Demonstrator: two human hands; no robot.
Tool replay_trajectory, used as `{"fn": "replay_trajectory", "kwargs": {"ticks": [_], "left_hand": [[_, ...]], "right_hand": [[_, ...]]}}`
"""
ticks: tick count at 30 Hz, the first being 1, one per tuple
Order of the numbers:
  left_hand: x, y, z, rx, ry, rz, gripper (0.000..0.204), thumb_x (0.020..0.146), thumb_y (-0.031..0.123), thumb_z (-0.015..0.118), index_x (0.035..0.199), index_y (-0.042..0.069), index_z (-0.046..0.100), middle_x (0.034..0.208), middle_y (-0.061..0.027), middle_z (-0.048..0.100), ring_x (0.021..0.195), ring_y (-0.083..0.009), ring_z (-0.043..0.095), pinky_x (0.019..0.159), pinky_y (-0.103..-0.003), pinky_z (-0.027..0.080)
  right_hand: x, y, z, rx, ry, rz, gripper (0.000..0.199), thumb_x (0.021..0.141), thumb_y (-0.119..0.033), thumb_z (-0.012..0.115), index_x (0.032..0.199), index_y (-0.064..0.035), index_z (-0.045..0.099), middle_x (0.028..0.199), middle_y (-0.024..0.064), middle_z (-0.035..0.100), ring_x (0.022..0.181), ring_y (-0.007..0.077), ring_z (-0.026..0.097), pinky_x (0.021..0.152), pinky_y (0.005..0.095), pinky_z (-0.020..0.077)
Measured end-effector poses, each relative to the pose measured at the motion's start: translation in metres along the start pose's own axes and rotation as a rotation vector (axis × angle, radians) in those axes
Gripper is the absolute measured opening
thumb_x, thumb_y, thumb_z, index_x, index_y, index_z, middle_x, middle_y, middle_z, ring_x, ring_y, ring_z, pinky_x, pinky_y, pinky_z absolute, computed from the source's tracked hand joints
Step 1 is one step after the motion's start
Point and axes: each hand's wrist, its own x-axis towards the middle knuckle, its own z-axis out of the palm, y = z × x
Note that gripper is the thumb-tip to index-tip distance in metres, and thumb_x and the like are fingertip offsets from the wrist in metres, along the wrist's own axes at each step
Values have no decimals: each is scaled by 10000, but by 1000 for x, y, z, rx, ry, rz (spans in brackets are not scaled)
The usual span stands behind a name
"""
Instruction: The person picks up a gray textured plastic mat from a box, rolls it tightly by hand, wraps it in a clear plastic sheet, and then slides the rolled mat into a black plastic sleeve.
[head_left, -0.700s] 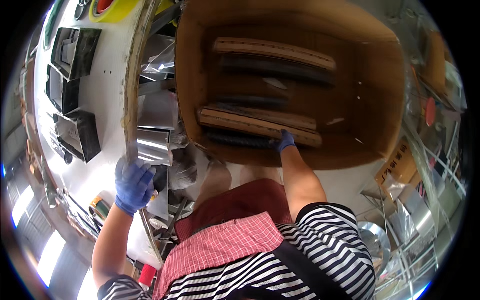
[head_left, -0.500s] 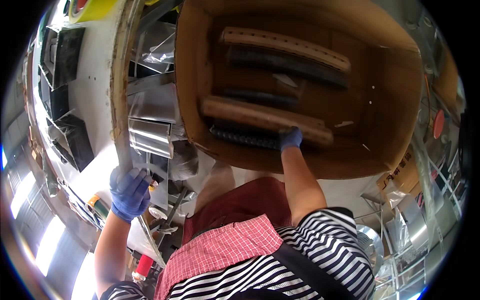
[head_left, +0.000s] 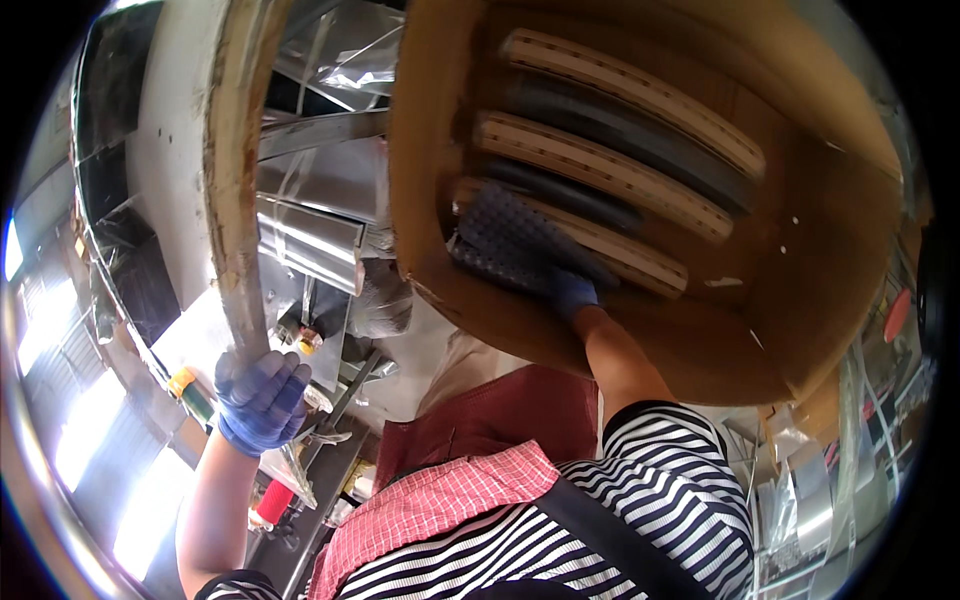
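Upper right, a cardboard box (head_left: 800, 300) holds three tan strips and dark ones. Right hand (head_left: 572, 292) grips a dark dimpled strip (head_left: 510, 245); left hand (head_left: 262, 398) clasps a wooden edge (head_left: 232, 180).

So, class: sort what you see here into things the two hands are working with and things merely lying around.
In hand:
- right hand inside the cardboard box, on a dark dimpled sheet
- left hand on the long worn wooden edge
- pale perforated strips in the box

Lying about:
- clear plastic-wrapped packs
- red item low down
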Motion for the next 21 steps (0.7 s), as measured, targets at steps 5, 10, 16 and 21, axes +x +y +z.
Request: {"fn": "replay_trajectory", "kwargs": {"ticks": [5, 10, 16, 21], "left_hand": [[4, 0, -1, -7, 60, 9, 234, 772, 182, 620, 952, 103, 746, 961, -26, 725, 1020, -189, 643, 980, -526, 375], [1, -6, -2, -108, 152, 22, 311, 688, 174, 665, 975, 88, 749, 1059, -57, 719, 1122, -214, 631, 1025, -569, 409], [-7, -8, 6, -182, 326, 64, 319, 665, 186, 705, 969, 90, 722, 1084, -52, 708, 1210, -220, 582, 1088, -508, 410], [-20, 2, 26, -191, 329, 25, 240, 739, 268, 653, 940, 167, 737, 1125, 26, 700, 1312, -194, 517, 1191, -491, 291]], "right_hand": [[14, -16, -46, -67, -224, -115, 335, 962, -272, 489, 1153, -114, 715, 1295, 175, 636, 1206, 336, 603, 996, 454, 490], [-59, -3, -134, -400, -150, -370, 262, 909, -221, 573, 1070, -93, 735, 1082, 188, 713, 1008, 333, 683, 876, 427, 540], [-241, -22, -270, 787, 49, -30, 363, 774, -69, 623, 1115, 49, 668, 973, 86, 701, 847, 154, 639, 748, 319, 529], [-359, -78, -303, 1089, 444, -194, 519, 714, -68, 584, 1214, 66, 622, 1047, 64, 677, 885, 156, 626, 791, 281, 505]]}}
